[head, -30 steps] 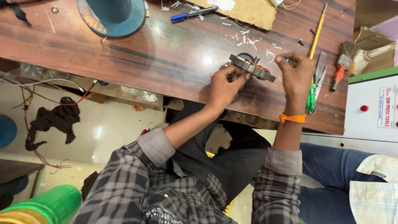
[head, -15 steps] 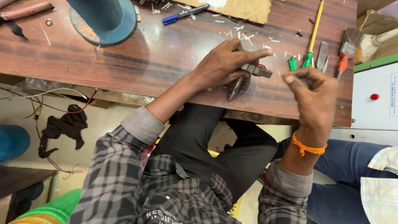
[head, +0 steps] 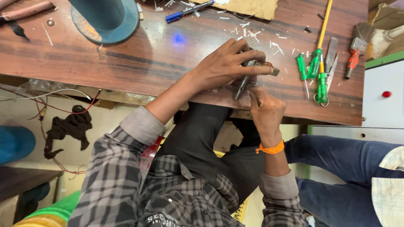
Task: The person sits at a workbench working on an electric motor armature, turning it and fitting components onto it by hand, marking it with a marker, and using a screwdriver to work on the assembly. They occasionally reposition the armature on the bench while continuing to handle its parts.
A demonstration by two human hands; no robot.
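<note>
Pressing down near the table's front edge, our left hand covered a small dark metal part, fingers curled closed over it so only its end stuck out toward 3 o'clock. A dark slim tool ran out from under that hand toward 7 o'clock; its long axis went roughly 1-to-7, and we could not tell which end was the working tip. Our right hand sat at 6 o'clock of the part, fingers pinched shut at the tool's lower end, though whether it truly held the tool or only touched it we could not tell. The part's long axis ran roughly 9-to-3, its exposed end pointing at the green screwdrivers lying well apart at 3 o'clock. Risks as we judged them: the tool could slip off the part and jab the left fingers, since they wrapped right around the contact spot; the part could skid on the polished wooden table; and working that close to the edge, a slip could drop it to the floor. White scraps littered the table at 12 o'clock.
</note>
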